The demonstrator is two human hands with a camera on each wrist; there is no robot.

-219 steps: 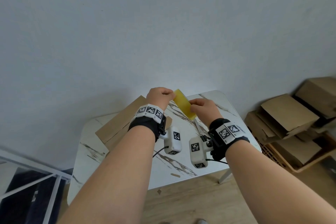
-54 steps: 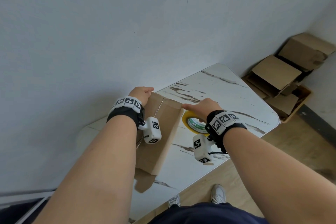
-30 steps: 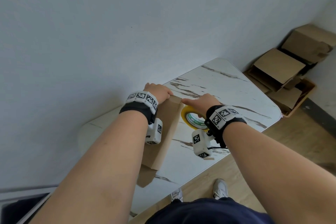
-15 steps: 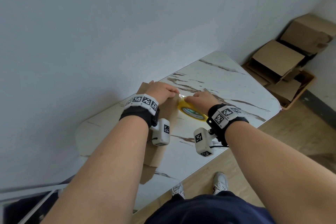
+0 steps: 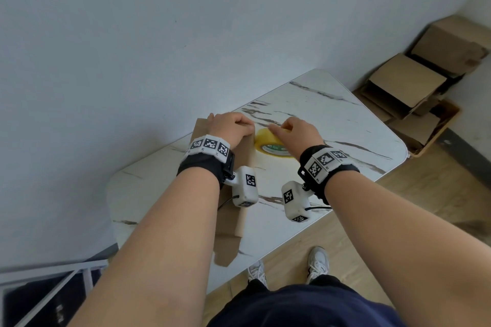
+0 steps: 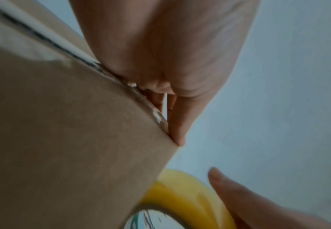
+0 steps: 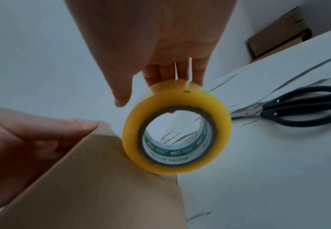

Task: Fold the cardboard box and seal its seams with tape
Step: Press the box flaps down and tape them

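Observation:
A brown cardboard box (image 5: 229, 236) lies on the marble table (image 5: 332, 119), mostly hidden under my left forearm. My left hand (image 5: 228, 127) grips its far right corner, with fingers (image 6: 173, 120) curled over the edge of the cardboard (image 6: 62, 139). My right hand (image 5: 292, 133) holds the yellow tape roll (image 5: 267, 145) by its top, pressed against that corner of the box. In the right wrist view the tape roll (image 7: 176, 131) touches the cardboard (image 7: 102, 186) beside my left hand (image 7: 33, 139). I cannot make out a free tape end.
Black-handled scissors (image 7: 301, 105) lie on the table just right of the roll. A pile of cardboard boxes (image 5: 406, 87) sits on the floor in the right corner. A grey metal frame (image 5: 53, 273) stands at lower left. The wall runs close behind the table.
Both hands slid to the far end of the box. The left hand moved right to the corner, and the tape roll came down against it.

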